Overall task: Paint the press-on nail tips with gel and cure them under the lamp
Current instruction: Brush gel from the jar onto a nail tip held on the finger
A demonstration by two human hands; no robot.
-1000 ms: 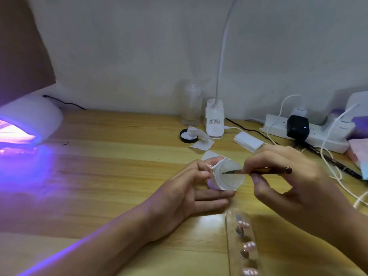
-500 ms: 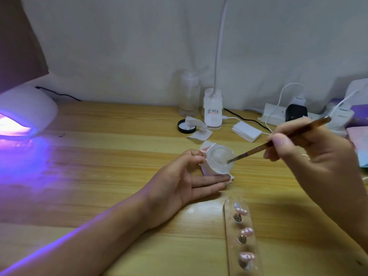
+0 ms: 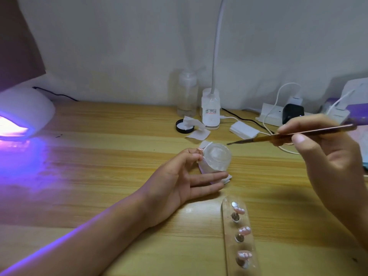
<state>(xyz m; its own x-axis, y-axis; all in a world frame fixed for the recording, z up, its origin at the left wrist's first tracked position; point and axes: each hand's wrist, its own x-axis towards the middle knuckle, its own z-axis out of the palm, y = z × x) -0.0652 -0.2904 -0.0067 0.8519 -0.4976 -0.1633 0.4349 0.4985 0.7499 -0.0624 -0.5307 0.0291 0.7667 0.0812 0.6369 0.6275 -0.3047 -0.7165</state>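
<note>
Right hand (image 3: 328, 156) is gripping a brush (image 3: 278, 136), lying near level, bristles pointing left.
Left hand (image 3: 179, 182) is pinching a tilted clear jar (image 3: 217, 158); nail tips (image 3: 244, 230) are sitting nearby.

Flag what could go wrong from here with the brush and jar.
The left hand holds the open jar tilted, so gel may spill onto the wipe beneath. The brush in the right hand could drip crossing to the nail tips on their stand. The lit cure lamp might start hardening exposed gel.
</note>
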